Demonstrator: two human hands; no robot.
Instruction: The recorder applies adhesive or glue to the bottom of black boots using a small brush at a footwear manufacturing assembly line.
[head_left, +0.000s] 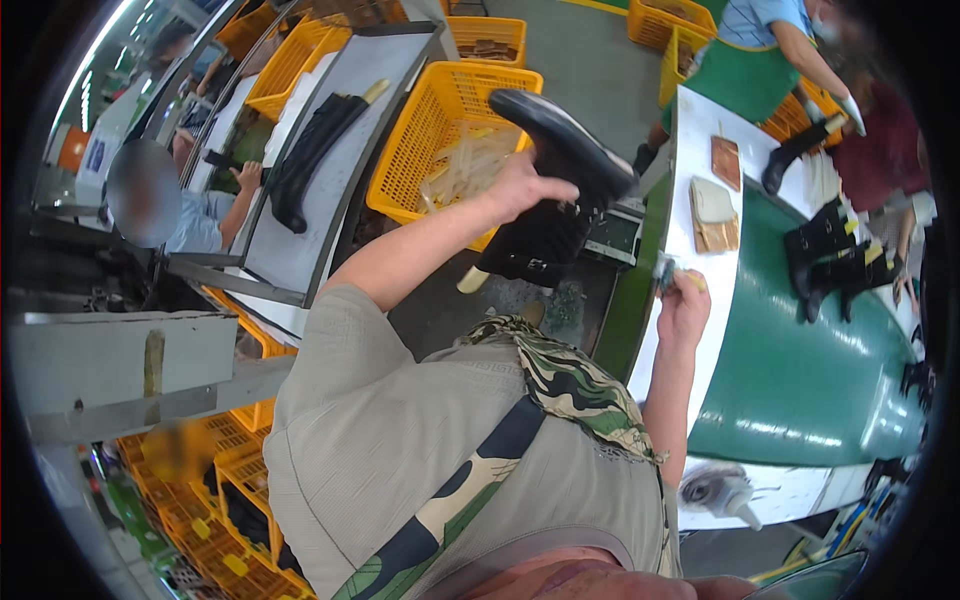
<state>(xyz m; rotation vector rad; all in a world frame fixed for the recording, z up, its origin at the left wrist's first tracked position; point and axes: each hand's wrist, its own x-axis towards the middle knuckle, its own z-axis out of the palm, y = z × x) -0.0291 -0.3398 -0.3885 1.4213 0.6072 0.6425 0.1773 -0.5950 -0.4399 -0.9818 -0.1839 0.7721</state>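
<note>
My left hand (525,188) grips a black boot (548,235) around the ankle, thumb across its front. The boot hangs upside down, sole turned up, with buckled straps on its shaft and a pale yellowish piece sticking out of the top opening. Lower right, at the edge of the white table, my right hand (685,308) is closed around a small grey-green object (665,272) with a bit of yellow; its kind is too small to tell. The two hands are apart.
A yellow crate (405,150) holding clear plastic pieces stands beyond the boot. A green conveyor (800,400) with several black boots runs at right; brown-and-white pads (714,215) lie beside it. Another boot (310,150) rests on the left rack. Co-workers are on both sides.
</note>
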